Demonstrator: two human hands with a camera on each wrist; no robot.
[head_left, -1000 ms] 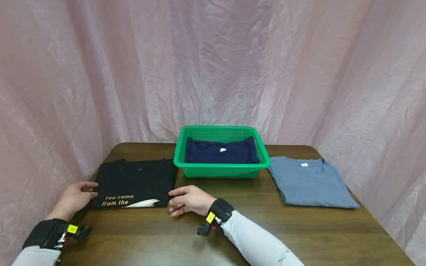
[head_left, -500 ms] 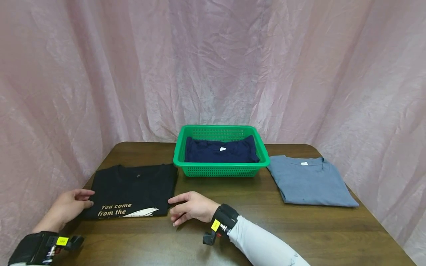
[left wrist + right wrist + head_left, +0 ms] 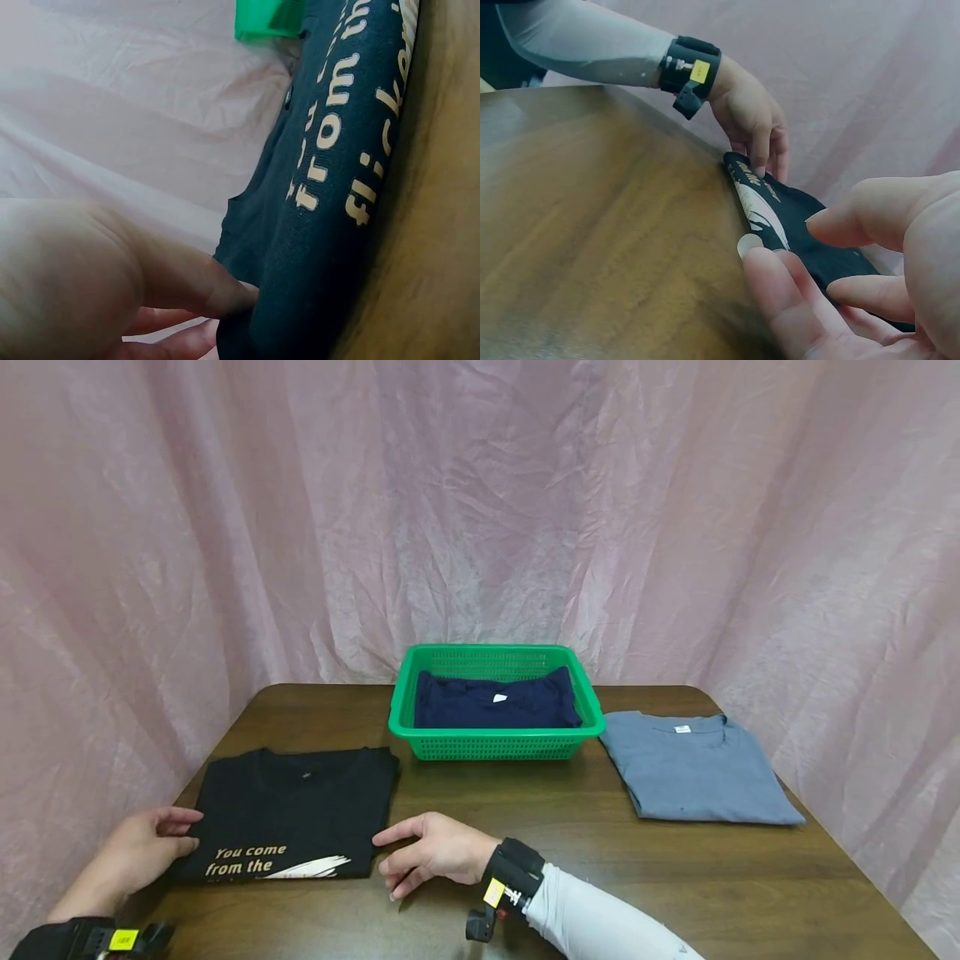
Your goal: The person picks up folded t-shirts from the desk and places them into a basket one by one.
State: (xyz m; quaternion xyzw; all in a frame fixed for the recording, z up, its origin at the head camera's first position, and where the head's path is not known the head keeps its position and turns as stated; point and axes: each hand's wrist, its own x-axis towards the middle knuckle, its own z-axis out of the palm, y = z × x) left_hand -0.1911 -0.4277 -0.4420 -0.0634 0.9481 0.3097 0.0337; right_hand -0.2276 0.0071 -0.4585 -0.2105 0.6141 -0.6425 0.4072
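Note:
A folded black T-shirt [image 3: 292, 806] with pale lettering and a white brush-stroke print lies on the left of the wooden table. My left hand [image 3: 135, 856] pinches its left edge; in the left wrist view the thumb [image 3: 217, 289] lies on top of the cloth and other fingers sit beneath. My right hand [image 3: 438, 853] is at the shirt's right edge, index fingertip right by the cloth. The right wrist view shows the fingers of that hand [image 3: 870, 214] spread and loosely bent, with no cloth between them.
A green plastic basket [image 3: 495, 745] stands at the back middle, with a folded navy shirt [image 3: 495, 706] inside. To its right lies a folded blue-grey T-shirt [image 3: 697, 768]. The wooden table [image 3: 570, 860] ends at a pink curtain [image 3: 480, 510].
The black T-shirt has slid toward the front of the table and slightly left. Both hands have moved with it, while the basket and blue-grey T-shirt stay in place.

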